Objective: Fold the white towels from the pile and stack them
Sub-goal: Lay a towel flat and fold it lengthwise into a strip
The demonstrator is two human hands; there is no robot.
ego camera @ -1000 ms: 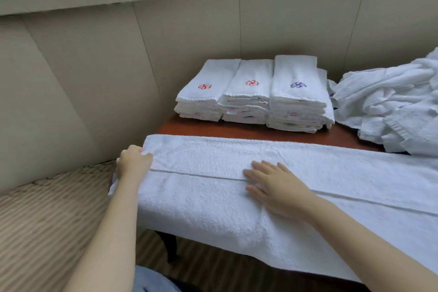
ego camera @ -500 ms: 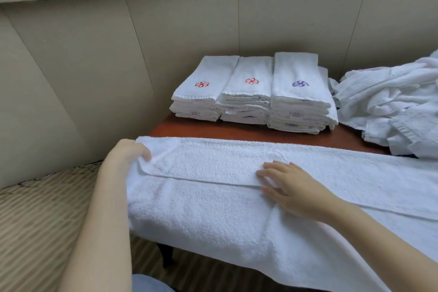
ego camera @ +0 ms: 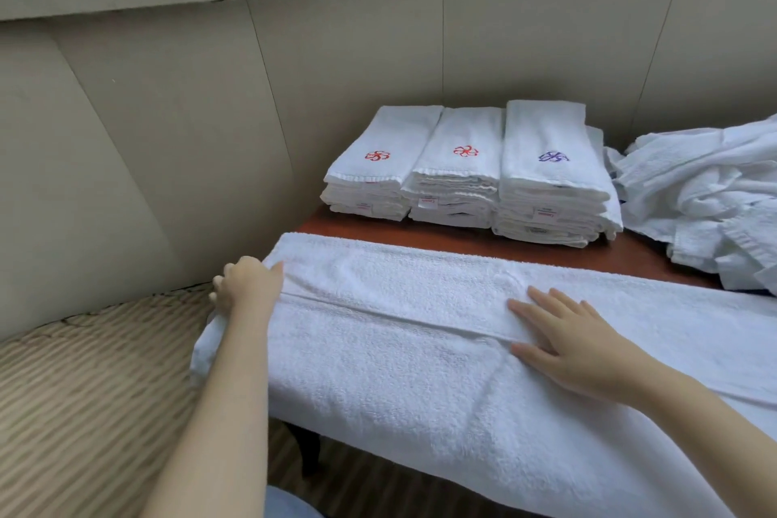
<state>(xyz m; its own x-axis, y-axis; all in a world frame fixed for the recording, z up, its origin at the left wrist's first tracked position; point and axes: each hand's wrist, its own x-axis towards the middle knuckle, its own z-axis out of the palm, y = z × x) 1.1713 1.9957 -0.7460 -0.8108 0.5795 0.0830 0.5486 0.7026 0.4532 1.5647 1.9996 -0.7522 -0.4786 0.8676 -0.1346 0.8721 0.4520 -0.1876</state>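
We saw a plain white towel (ego camera: 420, 370) over a reddish-brown surface (ego camera: 462, 242). The white left stack (ego camera: 370, 177) and middle stack (ego camera: 458, 168) bore red pinwheel emblems; the right stack (ego camera: 546, 177) bore a purple one. The pile (ego camera: 706, 198) was white, the wall (ego camera: 168, 118) beige, the carpet (ego camera: 84, 391) striped tan and brown.

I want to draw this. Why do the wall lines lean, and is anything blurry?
Head view: the wide-angle lens likely slants the wall seams; light is soft, no glare; the spread towel and folded stacks look sharp; their small labels are unreadable.
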